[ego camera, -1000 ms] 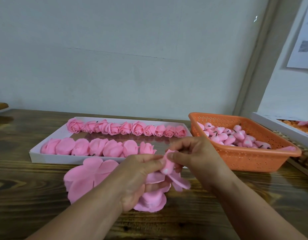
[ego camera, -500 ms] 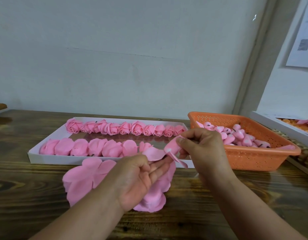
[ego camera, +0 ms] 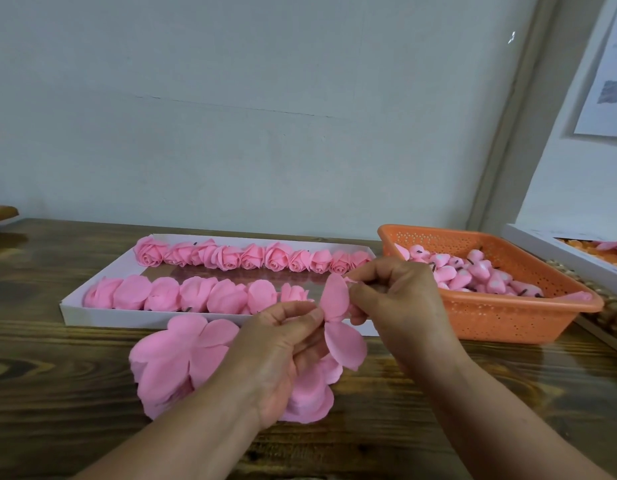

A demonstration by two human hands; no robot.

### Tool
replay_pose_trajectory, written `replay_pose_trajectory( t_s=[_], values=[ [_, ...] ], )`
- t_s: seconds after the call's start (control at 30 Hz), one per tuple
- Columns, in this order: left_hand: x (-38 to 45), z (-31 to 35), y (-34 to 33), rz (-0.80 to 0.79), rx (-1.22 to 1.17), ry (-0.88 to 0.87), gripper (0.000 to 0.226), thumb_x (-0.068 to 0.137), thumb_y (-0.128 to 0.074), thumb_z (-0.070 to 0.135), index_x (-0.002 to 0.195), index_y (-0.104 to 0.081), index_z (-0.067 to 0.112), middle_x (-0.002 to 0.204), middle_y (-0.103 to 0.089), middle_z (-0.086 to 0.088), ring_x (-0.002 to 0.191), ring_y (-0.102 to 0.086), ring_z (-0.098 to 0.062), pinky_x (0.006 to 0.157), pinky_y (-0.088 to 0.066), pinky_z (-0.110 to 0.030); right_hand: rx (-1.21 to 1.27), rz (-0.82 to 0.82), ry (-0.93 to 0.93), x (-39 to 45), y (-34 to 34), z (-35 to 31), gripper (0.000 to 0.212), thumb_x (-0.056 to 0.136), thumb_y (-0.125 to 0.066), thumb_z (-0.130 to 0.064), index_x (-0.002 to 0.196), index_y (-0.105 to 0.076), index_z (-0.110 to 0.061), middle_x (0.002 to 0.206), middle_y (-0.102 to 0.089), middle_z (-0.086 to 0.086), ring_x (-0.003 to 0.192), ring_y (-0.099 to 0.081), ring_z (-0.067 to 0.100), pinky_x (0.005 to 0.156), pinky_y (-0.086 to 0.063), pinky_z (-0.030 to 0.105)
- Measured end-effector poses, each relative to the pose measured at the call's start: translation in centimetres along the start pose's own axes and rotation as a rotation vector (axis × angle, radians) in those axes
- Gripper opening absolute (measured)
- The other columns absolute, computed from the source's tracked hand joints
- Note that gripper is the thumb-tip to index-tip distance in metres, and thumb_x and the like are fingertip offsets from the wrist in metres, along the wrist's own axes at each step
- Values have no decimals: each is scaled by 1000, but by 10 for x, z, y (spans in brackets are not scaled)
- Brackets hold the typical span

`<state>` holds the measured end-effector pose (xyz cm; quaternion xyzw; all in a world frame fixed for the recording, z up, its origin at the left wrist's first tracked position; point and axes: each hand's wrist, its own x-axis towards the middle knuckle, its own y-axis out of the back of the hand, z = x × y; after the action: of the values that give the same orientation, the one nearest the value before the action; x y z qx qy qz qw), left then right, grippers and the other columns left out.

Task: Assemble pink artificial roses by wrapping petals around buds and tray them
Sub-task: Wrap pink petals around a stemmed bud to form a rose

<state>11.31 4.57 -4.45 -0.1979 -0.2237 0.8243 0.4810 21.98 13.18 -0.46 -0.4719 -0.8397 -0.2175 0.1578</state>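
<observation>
My left hand (ego camera: 282,355) pinches a pink petal piece (ego camera: 338,317) at its middle, above the table. My right hand (ego camera: 400,299) pinches the other side of that piece; a bud in its fingers is mostly hidden. Under my hands lies a stack of flat pink petal sheets (ego camera: 175,362). Behind it a white tray (ego camera: 71,311) holds two rows of pink roses (ego camera: 265,258), the near row shorter. An orange basket (ego camera: 501,317) at the right is filled with pink buds (ego camera: 473,271).
The wooden table (ego camera: 57,410) runs to a pale wall at the back. Another white tray (ego camera: 556,254) with orange contents sits at the far right edge. A wooden object (ego camera: 2,213) pokes in at the far left.
Both hands lifted the petal piece off the stack and spread it open. My right hand moved up and to the right; the left now pinches the petal's centre.
</observation>
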Motion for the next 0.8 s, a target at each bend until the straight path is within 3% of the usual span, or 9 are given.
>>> replay_pose_trajectory(
  t_s=[0.2,0.5,0.7,0.8],
  values=[
    [1,8,6,-65,93,4,43,67,-67,14,109,-66,5,95,-73,-19,76,-72,-25,59,-58,-29,8,-105,-16,-1,3,-7,29,76,-60,11,62,-65,-14,43,-58,-5,39,-50,6,43,-45,20],
    [-2,20,7,-183,215,78,39,70,-65,17,105,-63,2,91,-72,-22,73,-72,-27,56,-57,-30,-13,-226,-37,-3,4,-10,26,77,-62,9,65,-67,-14,50,-61,-2,45,-54,10,48,-46,25],
    [-4,26,12,-212,316,107,24,70,-64,20,90,-62,7,85,-71,-19,68,-70,-27,55,-56,-29,-10,-363,-37,-4,9,-11,23,79,-63,10,69,-67,-10,52,-62,1,48,-56,12,49,-46,23],
    [-4,28,13,-219,370,113,15,70,-65,22,81,-64,12,84,-72,-17,67,-71,-25,55,-55,-28,-15,-455,-37,-3,13,-15,15,79,-64,11,74,-68,-3,61,-65,13,53,-58,16,53,-48,25]
  ],
)
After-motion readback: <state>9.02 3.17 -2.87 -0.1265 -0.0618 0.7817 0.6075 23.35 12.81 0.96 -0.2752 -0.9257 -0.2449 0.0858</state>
